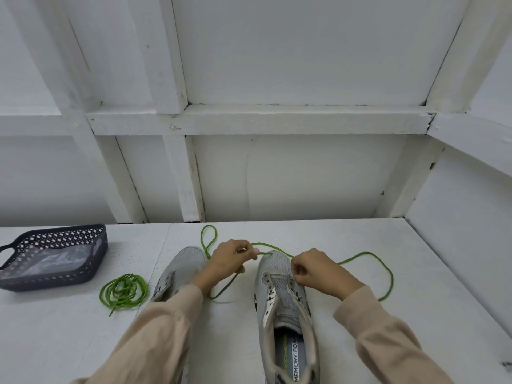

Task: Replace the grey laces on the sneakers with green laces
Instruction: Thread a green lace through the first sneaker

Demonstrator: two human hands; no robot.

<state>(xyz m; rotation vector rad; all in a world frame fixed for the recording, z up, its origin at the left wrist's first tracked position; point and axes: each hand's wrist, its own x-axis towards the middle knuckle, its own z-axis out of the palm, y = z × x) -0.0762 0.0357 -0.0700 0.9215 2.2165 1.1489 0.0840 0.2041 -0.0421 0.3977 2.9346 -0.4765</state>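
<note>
Green lace [360,255] trails slack over the table [230,342] round the right-hand sneaker [273,266], loose enough to feed. The left hand [231,259] pinches one tip above the toe. The right hand [311,274] curls at the lowest eyelets, seemingly gripping the other end (too small to confirm). A coiled spare lace [123,291] waits beside the other sneaker [181,266].

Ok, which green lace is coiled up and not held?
The coiled green lace beside the dark basket. The loose green lace trails across the table, its end pinched by the left hand.
</note>
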